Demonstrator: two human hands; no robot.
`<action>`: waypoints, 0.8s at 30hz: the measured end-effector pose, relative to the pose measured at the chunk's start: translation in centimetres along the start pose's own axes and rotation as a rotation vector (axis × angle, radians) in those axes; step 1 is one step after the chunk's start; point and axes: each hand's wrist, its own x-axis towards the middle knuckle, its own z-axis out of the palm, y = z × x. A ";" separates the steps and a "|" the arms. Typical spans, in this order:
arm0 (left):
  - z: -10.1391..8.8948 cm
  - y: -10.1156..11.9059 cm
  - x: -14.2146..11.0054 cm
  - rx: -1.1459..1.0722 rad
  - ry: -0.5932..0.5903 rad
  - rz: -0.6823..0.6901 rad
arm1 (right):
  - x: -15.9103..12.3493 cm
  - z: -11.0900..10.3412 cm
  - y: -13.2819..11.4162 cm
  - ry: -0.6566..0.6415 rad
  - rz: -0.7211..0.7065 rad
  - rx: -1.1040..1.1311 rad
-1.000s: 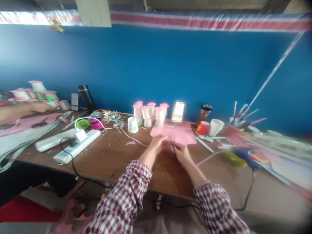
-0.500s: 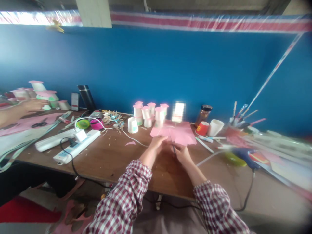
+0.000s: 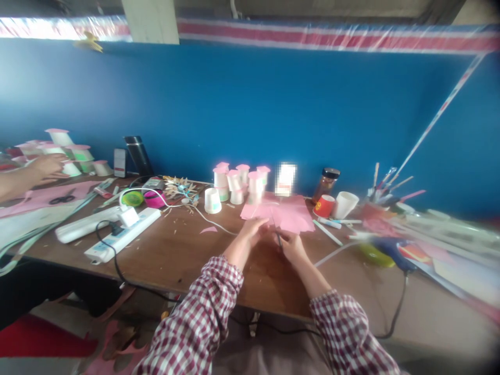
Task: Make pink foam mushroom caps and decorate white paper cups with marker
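Left hand (image 3: pixel 253 230): I see it pinching pink paper (image 3: pixel 295 214), centre of frame.
Right hand (image 3: pixel 294 247): clasped, I observe, around scissors (image 3: pixel 278 240), just right of centre.

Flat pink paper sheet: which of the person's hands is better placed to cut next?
Right, probably: the right hand holds a slim dark tool, apparently scissors, at the near edge of the pink sheet. The left hand is there too, seemingly steadying it.
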 end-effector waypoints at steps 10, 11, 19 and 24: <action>-0.1 -0.1 0.1 0.004 -0.019 -0.019 | -0.2 -0.1 -0.2 0.001 -0.006 0.025; -0.1 -0.1 0.1 0.006 -0.022 -0.019 | -0.2 -0.1 -0.2 0.000 -0.004 0.030; 0.0 -0.2 0.1 -0.006 -0.021 -0.028 | -0.1 -0.1 -0.2 0.006 -0.007 0.057; 0.0 -0.2 0.2 -0.017 -0.014 -0.036 | 0.0 -0.1 0.2 -0.003 -0.010 0.045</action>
